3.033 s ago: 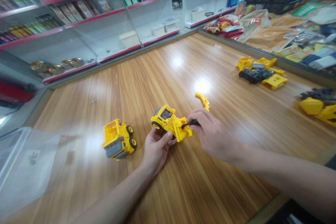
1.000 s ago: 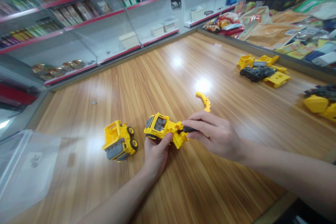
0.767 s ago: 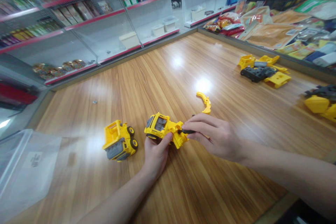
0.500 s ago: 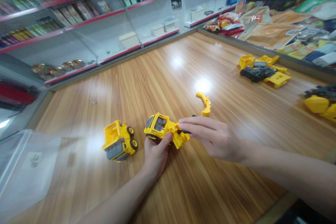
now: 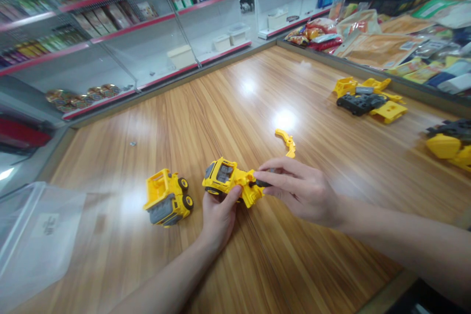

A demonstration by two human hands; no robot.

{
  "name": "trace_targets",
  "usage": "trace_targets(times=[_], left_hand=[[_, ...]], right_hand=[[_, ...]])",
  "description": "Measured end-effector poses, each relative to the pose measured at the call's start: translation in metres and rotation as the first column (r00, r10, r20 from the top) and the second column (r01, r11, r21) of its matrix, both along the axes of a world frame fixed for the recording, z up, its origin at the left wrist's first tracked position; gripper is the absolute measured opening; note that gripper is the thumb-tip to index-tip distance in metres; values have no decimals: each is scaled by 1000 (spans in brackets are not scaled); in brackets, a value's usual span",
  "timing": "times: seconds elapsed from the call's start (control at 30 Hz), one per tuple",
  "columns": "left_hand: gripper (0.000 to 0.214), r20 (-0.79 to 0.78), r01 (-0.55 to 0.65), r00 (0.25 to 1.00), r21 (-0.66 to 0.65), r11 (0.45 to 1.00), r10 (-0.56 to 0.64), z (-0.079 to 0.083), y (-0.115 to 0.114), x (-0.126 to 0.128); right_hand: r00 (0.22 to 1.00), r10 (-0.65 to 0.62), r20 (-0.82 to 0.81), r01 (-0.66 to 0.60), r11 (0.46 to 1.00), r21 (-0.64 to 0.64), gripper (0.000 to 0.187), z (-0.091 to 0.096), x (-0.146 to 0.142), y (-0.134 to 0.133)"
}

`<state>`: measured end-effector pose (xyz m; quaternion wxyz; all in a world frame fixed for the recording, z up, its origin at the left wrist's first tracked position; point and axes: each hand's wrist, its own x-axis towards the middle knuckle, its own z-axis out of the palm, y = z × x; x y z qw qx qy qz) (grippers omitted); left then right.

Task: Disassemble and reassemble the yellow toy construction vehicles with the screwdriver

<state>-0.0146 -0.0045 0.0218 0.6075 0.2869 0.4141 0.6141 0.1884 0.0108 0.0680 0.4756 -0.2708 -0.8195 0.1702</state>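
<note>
My left hand (image 5: pixel 219 216) grips a yellow toy construction truck (image 5: pixel 222 172) from below, its thumb pressed along the side. The truck has dark grey windows and black wheels, and its cab points left. My right hand (image 5: pixel 300 189) pinches a short black screwdriver (image 5: pixel 262 183) against the yellow part at the truck's right end. Fingers hide much of the screwdriver, and its tip does not show clearly. Just beyond the right hand lies a curved yellow toy arm (image 5: pixel 286 142). A yellow toy dump truck (image 5: pixel 165 198) with grey panels rests on the table left of my left hand.
Yellow and black toy parts (image 5: pixel 368 100) lie at the table's right edge, with another black and yellow toy piece (image 5: pixel 445 144) nearer. A clear plastic box (image 5: pixel 40 235) stands at the left. Shelves (image 5: pixel 128 29) and packaged goods (image 5: pixel 386 46) border the wooden table (image 5: pixel 191 122).
My right hand's fingers have shifted slightly right and curled more around the screwdriver, showing more of it. My left hand and the truck have hardly moved.
</note>
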Motion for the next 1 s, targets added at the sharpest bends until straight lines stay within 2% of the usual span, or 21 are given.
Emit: trace_targets(times=[0.1, 0.17, 0.27, 0.33, 0.43, 0.5, 0.6, 0.67, 0.8, 0.93, 1.0], left_hand=[[44, 0, -3, 1000, 3, 1000, 3, 0, 0, 0], [45, 2, 0, 1000, 2, 1000, 0, 0, 0, -1], [46, 4, 3, 1000, 0, 1000, -3, 0, -1, -1], [47, 6, 1, 1000, 0, 1000, -1, 0, -1, 0], [48, 8, -1, 1000, 0, 1000, 1, 0, -2, -1], [47, 7, 1, 1000, 0, 1000, -1, -1, -2, -1], [47, 5, 2, 1000, -2, 1000, -2, -2, -2, -2], [47, 4, 0, 1000, -3, 1000, 0, -2, -2, -2], [47, 2, 1, 1000, -2, 1000, -1, -1, -3, -1], [44, -4, 4, 1000, -9, 1000, -4, 2, -2, 0], [42, -7, 3, 1000, -12, 1000, -3, 3, -2, 0]], right_hand=[[998, 58, 22, -59, 998, 31, 44, 1, 0, 0], [996, 84, 16, -84, 996, 24, 41, 1, -1, 0], [999, 34, -6, -34, 999, -9, 30, 1, -1, 1], [1000, 15, 3, -15, 1000, -10, 33, 0, -1, 2], [998, 59, 16, -60, 998, 7, 42, 0, -1, 2], [997, 73, 8, -73, 997, 8, 40, 1, -1, 1], [1000, 5, 7, -5, 1000, -11, 33, 1, -1, 1], [999, -27, 20, 28, 999, -25, 36, 0, -1, 2], [999, 32, 29, -31, 999, -29, 44, -3, 0, 2], [999, -23, 25, 23, 999, -30, 29, -3, -1, 4], [998, -63, 24, 64, 997, -40, 30, -4, -1, 4]])
